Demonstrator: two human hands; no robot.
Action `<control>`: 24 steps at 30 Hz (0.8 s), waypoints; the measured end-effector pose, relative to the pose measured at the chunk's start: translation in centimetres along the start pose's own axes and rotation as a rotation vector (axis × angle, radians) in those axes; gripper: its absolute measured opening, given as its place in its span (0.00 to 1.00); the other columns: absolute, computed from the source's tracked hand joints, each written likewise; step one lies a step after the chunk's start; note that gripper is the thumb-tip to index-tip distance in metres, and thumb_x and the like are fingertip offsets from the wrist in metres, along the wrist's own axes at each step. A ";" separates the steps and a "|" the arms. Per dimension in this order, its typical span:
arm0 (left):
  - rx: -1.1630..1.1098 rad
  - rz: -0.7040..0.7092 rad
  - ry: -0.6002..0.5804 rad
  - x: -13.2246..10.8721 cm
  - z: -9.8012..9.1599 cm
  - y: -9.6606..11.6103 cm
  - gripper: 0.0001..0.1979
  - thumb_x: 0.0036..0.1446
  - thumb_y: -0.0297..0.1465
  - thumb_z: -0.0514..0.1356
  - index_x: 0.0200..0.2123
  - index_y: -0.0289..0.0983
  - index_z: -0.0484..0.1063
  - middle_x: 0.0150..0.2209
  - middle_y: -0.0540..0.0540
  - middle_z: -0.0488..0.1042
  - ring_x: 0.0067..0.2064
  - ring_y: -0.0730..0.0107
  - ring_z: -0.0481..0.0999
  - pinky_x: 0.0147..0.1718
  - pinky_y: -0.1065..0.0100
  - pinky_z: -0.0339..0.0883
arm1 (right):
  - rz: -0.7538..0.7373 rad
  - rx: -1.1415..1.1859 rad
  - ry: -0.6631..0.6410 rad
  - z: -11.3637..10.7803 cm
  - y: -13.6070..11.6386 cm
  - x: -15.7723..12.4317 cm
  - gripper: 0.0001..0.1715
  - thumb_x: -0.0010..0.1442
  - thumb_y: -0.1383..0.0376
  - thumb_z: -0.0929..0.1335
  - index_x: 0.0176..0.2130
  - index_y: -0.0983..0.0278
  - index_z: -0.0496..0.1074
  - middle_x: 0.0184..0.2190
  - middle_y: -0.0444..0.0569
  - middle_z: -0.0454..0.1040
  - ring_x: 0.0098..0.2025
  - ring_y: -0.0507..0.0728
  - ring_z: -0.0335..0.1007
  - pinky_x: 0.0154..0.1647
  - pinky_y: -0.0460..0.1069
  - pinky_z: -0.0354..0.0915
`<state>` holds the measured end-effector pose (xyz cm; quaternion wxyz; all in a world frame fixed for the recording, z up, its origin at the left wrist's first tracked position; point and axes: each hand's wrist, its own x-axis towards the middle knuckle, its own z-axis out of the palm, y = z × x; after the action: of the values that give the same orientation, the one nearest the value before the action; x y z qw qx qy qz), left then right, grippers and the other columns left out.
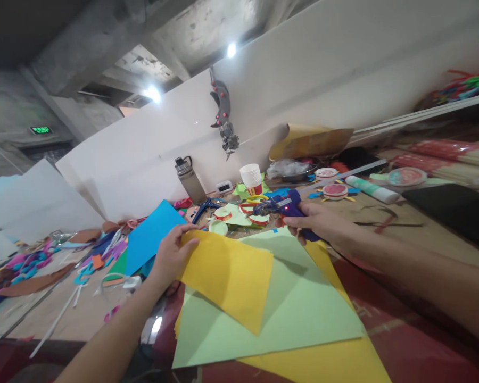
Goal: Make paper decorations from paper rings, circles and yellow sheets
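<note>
My left hand (171,255) pinches the upper left corner of a yellow paper sheet (227,279), lifting it over a pale green sheet (279,314). A larger yellow sheet (327,361) lies under the green one. My right hand (317,223) is closed round the handle of a blue glue gun (281,205), whose nozzle points left toward several small red and white paper rings (239,213). A blue paper sheet (149,236) lies just left of my left hand.
The table is strewn with coloured paper scraps (27,263) at the left. A grey water bottle (189,181), a stack of white cups (251,178), a glue tube (371,190), round lids (335,190), a black pad (455,207) and a white back wall (303,85) surround the work.
</note>
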<state>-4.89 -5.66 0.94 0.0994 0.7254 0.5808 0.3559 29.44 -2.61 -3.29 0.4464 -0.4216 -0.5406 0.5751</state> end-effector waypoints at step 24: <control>0.210 0.743 -0.761 3.8 10.1 13.2 0.27 0.51 0.28 0.65 0.56 0.43 0.66 0.56 0.42 0.69 0.59 0.54 0.66 0.56 0.53 0.60 | -0.006 0.085 0.312 -1.8 -1.0 0.7 0.13 0.54 0.65 0.72 0.26 0.61 0.64 0.18 0.41 0.67 0.19 0.49 0.62 0.17 0.44 0.62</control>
<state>11.94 -3.48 2.47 0.0974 0.9655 0.2406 0.0193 31.09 -1.45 -2.44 0.5442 -0.4849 -0.4410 0.5236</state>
